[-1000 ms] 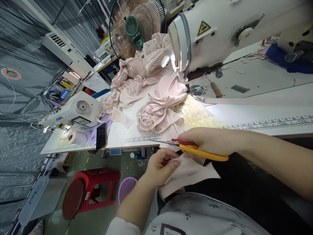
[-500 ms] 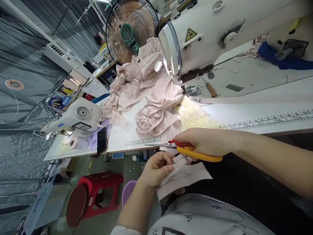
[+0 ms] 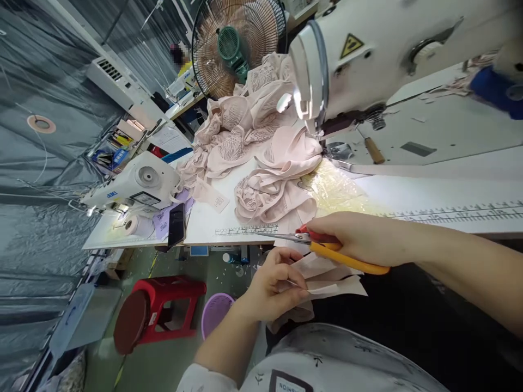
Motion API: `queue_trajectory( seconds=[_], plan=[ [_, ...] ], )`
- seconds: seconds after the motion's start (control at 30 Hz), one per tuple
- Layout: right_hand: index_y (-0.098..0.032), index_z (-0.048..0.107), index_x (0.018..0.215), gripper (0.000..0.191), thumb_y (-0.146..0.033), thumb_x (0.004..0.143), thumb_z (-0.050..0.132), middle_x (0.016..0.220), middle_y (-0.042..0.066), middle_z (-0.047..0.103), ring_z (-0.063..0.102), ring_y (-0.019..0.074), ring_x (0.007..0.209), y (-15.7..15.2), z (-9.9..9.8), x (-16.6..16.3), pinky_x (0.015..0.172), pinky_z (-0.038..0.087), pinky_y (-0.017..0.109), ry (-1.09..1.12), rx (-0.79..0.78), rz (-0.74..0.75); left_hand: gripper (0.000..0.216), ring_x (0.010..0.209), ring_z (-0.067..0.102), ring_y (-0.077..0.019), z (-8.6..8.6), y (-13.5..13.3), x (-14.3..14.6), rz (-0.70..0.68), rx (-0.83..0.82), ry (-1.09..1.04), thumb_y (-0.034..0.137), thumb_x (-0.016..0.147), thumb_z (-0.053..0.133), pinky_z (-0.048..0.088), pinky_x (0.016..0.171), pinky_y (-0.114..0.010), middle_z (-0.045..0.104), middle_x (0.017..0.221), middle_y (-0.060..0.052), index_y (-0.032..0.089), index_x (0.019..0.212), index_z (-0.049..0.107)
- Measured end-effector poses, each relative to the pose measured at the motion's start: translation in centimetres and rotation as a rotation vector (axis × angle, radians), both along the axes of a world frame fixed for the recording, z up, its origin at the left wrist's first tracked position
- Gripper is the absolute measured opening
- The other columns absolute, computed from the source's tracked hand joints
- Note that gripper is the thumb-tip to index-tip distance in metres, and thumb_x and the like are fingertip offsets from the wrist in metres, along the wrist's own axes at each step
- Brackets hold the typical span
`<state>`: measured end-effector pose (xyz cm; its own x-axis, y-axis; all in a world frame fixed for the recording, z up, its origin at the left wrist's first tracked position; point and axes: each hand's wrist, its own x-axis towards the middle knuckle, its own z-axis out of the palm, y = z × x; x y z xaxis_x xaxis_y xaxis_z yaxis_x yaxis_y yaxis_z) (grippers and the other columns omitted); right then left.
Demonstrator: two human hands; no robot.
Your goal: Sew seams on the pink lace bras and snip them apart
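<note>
My right hand (image 3: 355, 237) is closed around the scissors (image 3: 339, 256), which have one orange and one red handle. Their blades look closed and point left along the table's front edge. Just below, my left hand (image 3: 275, 286) pinches pale pink fabric strips (image 3: 339, 283) between thumb and fingers, above my lap. Part of the fabric is hidden behind my hands. Beyond the blades, pink lace bras (image 3: 273, 193) lie heaped on the white table, reaching under the sewing machine head (image 3: 312, 81).
A fan (image 3: 237, 49) stands behind the heap. A second sewing machine (image 3: 137, 182), a thread cone (image 3: 139, 226) and a phone (image 3: 177, 224) are at left. On the floor are a red stool (image 3: 167, 305) and a purple basket (image 3: 216, 313). A person (image 3: 182, 60) is far back.
My left fingers have shifted their grip along the fabric, and the strips now lie flatter, pointing right. The scissors stay in my right hand. The whole view has shifted slightly.
</note>
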<state>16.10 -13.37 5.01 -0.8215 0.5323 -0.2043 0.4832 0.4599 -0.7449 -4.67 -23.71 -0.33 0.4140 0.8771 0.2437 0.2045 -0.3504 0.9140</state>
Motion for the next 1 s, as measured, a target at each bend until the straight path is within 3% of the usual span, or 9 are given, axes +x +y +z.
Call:
queue_trajectory(
  seconds=[0.13, 0.37, 0.53, 0.7, 0.83, 0.9, 1.0],
  plan=[
    [-0.021, 0.032, 0.063, 0.015, -0.025, 0.066, 0.046, 0.064, -0.001, 0.042, 0.03, 0.0131, 0.059, -0.1, -0.6, 0.1, 0.053, 0.028, 0.027, 0.008, -0.009, 0.0, 0.011, 0.104, 0.052, -0.0193, -0.3, 0.0, 0.3, 0.047, -0.018, -0.063, 0.024, 0.079, 0.067, 0.042, 0.092, -0.033, 0.053, 0.103, -0.009, 0.016, 0.075, 0.061],
    [-0.021, 0.031, 0.064, 0.018, -0.028, 0.069, 0.046, 0.064, -0.001, 0.042, 0.031, 0.0136, 0.059, -0.1, -0.3, -0.3, 0.052, 0.026, 0.027, -0.006, 0.029, 0.025, 0.027, 0.076, 0.052, -0.0109, -0.8, 0.4, 1.6, 0.293, -0.436, -0.384, 0.034, 0.074, 0.074, 0.04, 0.072, -0.023, 0.058, 0.081, -0.003, 0.014, 0.075, 0.056],
    [-0.02, 0.038, 0.068, 0.015, -0.029, 0.076, 0.048, 0.071, 0.001, 0.053, 0.045, 0.016, 0.063, 0.0, 0.5, -0.1, 0.055, 0.031, 0.027, -0.046, 0.061, 0.003, 0.036, 0.062, 0.047, -0.0077, -0.6, 0.8, 1.9, 0.406, -0.612, -0.5, 0.035, 0.061, 0.082, 0.034, 0.06, -0.019, 0.057, 0.069, 0.0, 0.012, 0.069, 0.055],
    [-0.019, 0.045, 0.071, 0.007, -0.021, 0.077, 0.049, 0.074, 0.002, 0.057, 0.053, 0.0165, 0.065, 0.2, 1.0, -0.3, 0.055, 0.035, 0.026, -0.028, 0.003, -0.016, 0.041, 0.058, 0.046, -0.0075, -0.2, 1.0, 2.1, 0.494, -0.66, -0.493, 0.036, 0.054, 0.084, 0.034, 0.057, -0.019, 0.057, 0.064, 0.0, 0.012, 0.064, 0.054],
    [-0.019, 0.046, 0.072, 0.011, -0.026, 0.079, 0.051, 0.075, 0.002, 0.059, 0.057, 0.0156, 0.066, 0.4, 0.9, -0.6, 0.056, 0.04, 0.025, 0.06, -0.178, -0.02, 0.039, 0.057, 0.046, -0.0074, 0.0, 1.1, 2.2, 0.526, -0.647, -0.47, 0.037, 0.055, 0.084, 0.034, 0.057, -0.019, 0.056, 0.061, 0.0, 0.012, 0.063, 0.055],
    [-0.019, 0.043, 0.071, 0.015, -0.029, 0.079, 0.052, 0.074, 0.001, 0.058, 0.055, 0.0153, 0.065, 0.4, 0.7, -0.6, 0.056, 0.039, 0.025, 0.053, -0.146, -0.021, 0.038, 0.058, 0.046, -0.0076, 0.1, 1.1, 2.3, 0.542, -0.619, -0.451, 0.036, 0.055, 0.084, 0.035, 0.058, -0.02, 0.057, 0.061, 0.0, 0.012, 0.063, 0.056],
    [-0.02, 0.038, 0.068, 0.02, -0.03, 0.077, 0.052, 0.071, 0.001, 0.055, 0.046, 0.0145, 0.061, 0.2, 0.4, -0.8, 0.053, 0.034, 0.026, 0.019, 0.038, -0.026, 0.037, 0.058, 0.046, -0.0077, 0.1, 1.1, 2.5, 0.563, -0.574, -0.429, 0.036, 0.054, 0.084, 0.035, 0.059, -0.02, 0.056, 0.061, 0.0, 0.012, 0.06, 0.056]
  ],
)
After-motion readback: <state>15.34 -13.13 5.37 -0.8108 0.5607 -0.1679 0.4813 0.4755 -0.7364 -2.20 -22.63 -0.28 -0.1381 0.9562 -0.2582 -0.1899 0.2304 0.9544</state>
